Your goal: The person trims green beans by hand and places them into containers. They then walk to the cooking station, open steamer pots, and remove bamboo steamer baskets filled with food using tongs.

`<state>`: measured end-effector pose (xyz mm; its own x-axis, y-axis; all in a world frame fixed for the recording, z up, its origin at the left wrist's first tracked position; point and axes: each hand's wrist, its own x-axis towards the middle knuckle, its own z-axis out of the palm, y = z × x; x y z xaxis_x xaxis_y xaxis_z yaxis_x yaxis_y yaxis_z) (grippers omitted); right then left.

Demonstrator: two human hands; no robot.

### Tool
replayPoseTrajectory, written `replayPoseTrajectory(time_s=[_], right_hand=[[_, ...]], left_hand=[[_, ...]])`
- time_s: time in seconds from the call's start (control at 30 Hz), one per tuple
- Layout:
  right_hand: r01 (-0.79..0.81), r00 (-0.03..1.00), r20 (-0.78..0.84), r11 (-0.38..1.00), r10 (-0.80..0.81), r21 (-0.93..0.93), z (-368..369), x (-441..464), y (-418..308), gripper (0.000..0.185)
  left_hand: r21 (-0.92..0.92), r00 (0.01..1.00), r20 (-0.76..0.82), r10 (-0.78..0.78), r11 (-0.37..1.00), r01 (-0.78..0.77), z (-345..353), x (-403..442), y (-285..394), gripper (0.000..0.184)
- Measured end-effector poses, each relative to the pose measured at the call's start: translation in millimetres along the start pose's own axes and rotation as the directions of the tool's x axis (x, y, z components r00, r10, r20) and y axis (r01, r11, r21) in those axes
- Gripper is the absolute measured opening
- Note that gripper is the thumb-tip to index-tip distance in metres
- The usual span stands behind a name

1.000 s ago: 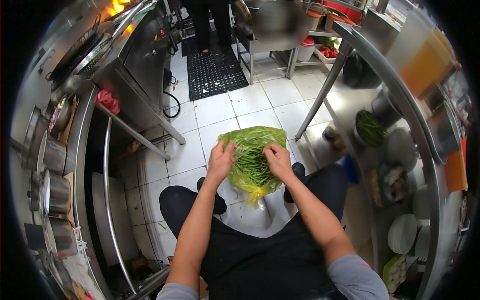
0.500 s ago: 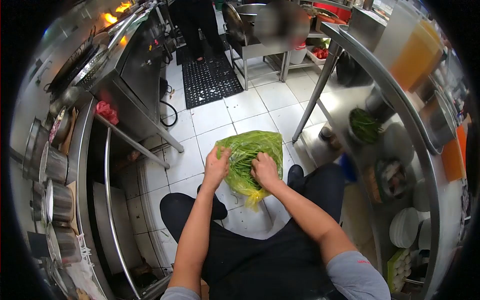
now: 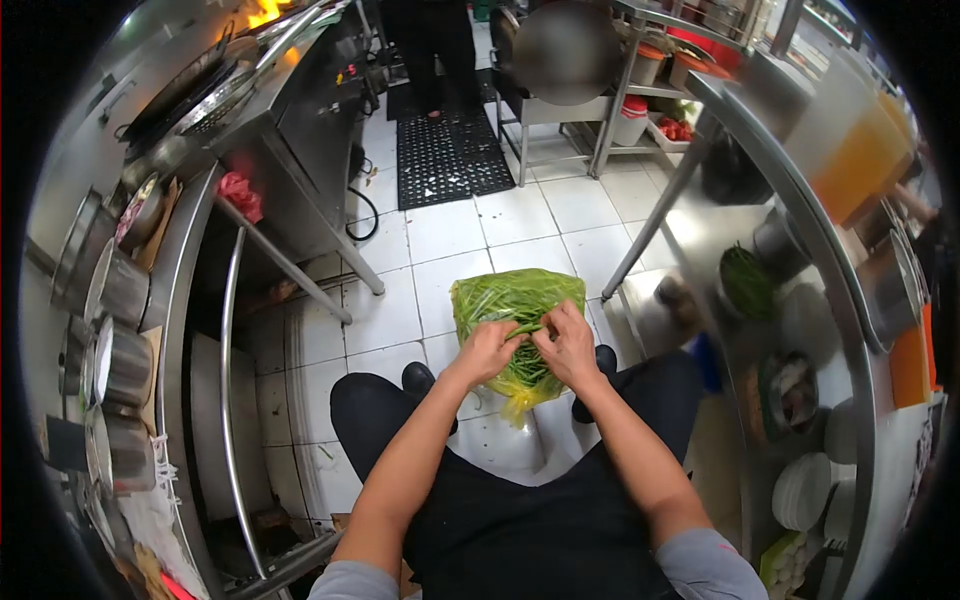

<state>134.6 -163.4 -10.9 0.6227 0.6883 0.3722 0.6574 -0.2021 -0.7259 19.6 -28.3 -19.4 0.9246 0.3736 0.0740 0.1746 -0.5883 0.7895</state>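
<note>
Between my knees sits a yellow-green plastic bag (image 3: 474,293), its knotted end toward me. Green beans (image 3: 520,368) fill it and show through its opening. Over the bag, my left hand (image 3: 489,348) pinches one end of a few green beans, which stretch across to my right hand (image 3: 566,342). The fingers of my right hand are closed around the other end. My two hands are close together, and the fingertips partly hide the beans.
A steel shelf unit (image 3: 800,190) on my right carries a bowl of greens (image 3: 745,282) and stacked white plates (image 3: 802,492). Steel pots (image 3: 122,367) line the left counter. Flames (image 3: 265,12) burn at the upper left. A person (image 3: 430,50) stands ahead by a black mat (image 3: 452,155).
My left hand has moved right from the bag's edge toward my right hand. Both now hold green beans above the bag. The view has shifted slightly.
</note>
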Motion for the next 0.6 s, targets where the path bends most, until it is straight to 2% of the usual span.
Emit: replayPoseTrajectory(time_s=[0.03,0.07,0.1,0.13,0.2,0.23,0.27,0.3,0.33,0.4,0.43,0.47,0.53,0.57,0.6], right_hand=[[0.009,0.998,-0.06,1.0,-0.009,0.015,-0.5,3.0,-0.6,0.011],[-0.002,0.998,-0.069,1.0,0.003,0.01,0.6,4.4,-1.1,0.011],[-0.028,0.992,-0.124,0.995,0.039,0.092,3.3,5.6,-2.3,0.01],[-0.047,0.982,-0.174,0.984,0.078,0.175,4.6,6.9,-2.4,0.008],[-0.089,0.975,-0.186,0.983,0.119,0.158,1.0,10.0,11.9,0.007],[-0.065,0.991,-0.104,0.978,0.087,0.196,-2.8,12.2,14.4,0.008],[-0.042,0.999,-0.023,0.971,0.049,0.237,-4.6,13.9,15.2,0.01],[-0.065,0.997,0.067,0.957,0.047,0.283,-5.2,11.8,13.1,0.013],[-0.063,0.997,0.068,0.957,0.046,0.284,-2.3,8.0,13.8,0.013],[-0.253,0.912,0.404,0.878,0.076,0.407,6.0,-2.0,14.9,0.016],[-0.304,0.878,0.468,0.874,0.102,0.379,8.6,-6.1,11.0,0.019],[-0.304,0.877,0.469,0.874,0.102,0.379,14.1,-10.0,13.0,0.019],[-0.466,0.789,0.587,0.799,0.18,0.38,24.1,-13.0,12.2,0.018],[-0.445,0.845,0.497,0.776,0.199,0.446,27.8,-16.4,11.6,0.019],[-0.444,0.845,0.496,0.776,0.198,0.447,29.7,-16.0,14.1,0.019]], left_hand=[[-0.003,1.0,0.015,0.007,1.0,-0.007,4.8,2.3,-3.4,0.02],[-0.103,1.0,0.001,0.01,0.995,-0.01,10.3,5.1,-9.6,0.021],[-0.201,1.0,-0.014,0.008,0.98,-0.01,8.9,5.9,-6.7,0.023],[-0.201,1.0,-0.004,0.009,0.979,-0.01,5.2,4.8,-5.2,0.023],[-0.322,0.999,-0.017,-0.039,0.946,0.032,-6.9,3.1,-2.4,0.026],[-0.477,0.974,0.114,-0.195,0.85,0.226,-12.3,4.1,-7.2,0.027],[-0.477,0.974,0.113,-0.195,0.85,0.225,-17.5,3.6,-7.6,0.027],[-0.654,0.952,0.138,-0.274,0.696,0.296,-24.6,2.5,-3.4,0.027],[-0.795,0.922,0.181,-0.344,0.5,0.343,-29.7,2.0,-1.5,0.028],[-0.821,0.932,0.155,-0.327,0.482,0.306,-30.6,3.4,-6.6,0.026],[-0.842,0.936,0.113,-0.333,0.469,0.269,-31.7,2.9,-5.1,0.027],[-0.86,0.938,0.07,-0.339,0.456,0.23,-32.4,2.5,-3.8,0.027],[-0.873,0.941,0.065,-0.333,0.438,0.215,-32.1,2.3,-6.5,0.027],[-0.885,0.943,0.06,-0.327,0.42,0.202,-32.3,2.3,-7.8,0.027],[-0.885,0.943,0.059,-0.327,0.42,0.201,-33.5,2.3,-7.0,0.027]])
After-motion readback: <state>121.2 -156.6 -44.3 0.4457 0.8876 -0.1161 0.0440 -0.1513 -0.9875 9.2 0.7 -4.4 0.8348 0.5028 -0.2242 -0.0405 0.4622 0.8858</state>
